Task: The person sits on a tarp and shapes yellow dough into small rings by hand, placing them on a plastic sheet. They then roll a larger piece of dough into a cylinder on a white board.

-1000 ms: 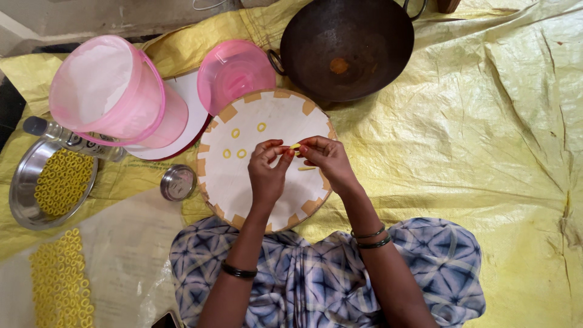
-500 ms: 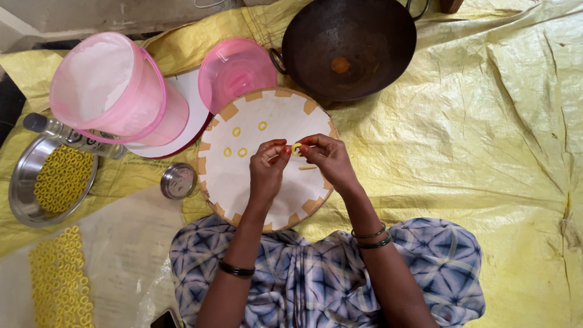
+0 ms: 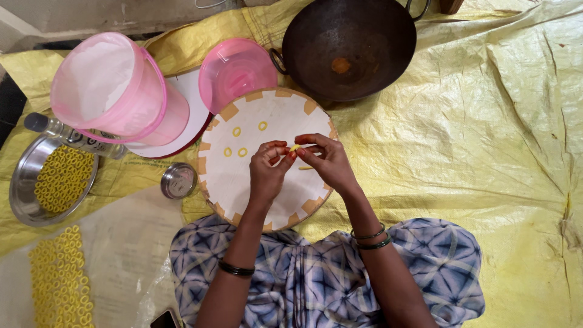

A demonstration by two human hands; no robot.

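A round white board (image 3: 243, 176) with tan patches on its rim lies in front of me. Both hands meet over its middle. My left hand (image 3: 269, 172) and my right hand (image 3: 323, 159) pinch a small yellow dough piece (image 3: 295, 147) between their fingertips. A short yellow dough strip (image 3: 305, 168) lies on the board just under my right hand. Three small yellow dough rings (image 3: 242, 152) sit on the board's upper left part.
A dark iron wok (image 3: 347, 45) stands beyond the board. A pink bucket (image 3: 115, 91) and pink lid (image 3: 235, 70) lie to the left. A steel plate (image 3: 24, 182) holds several yellow rings, more rings (image 3: 61, 282) lie on a sheet, and a small steel cup (image 3: 178, 180) stands nearby.
My hands have stayed over the board's middle. The fingertips have drawn closer together around the yellow dough piece. The rings on the board have not moved.
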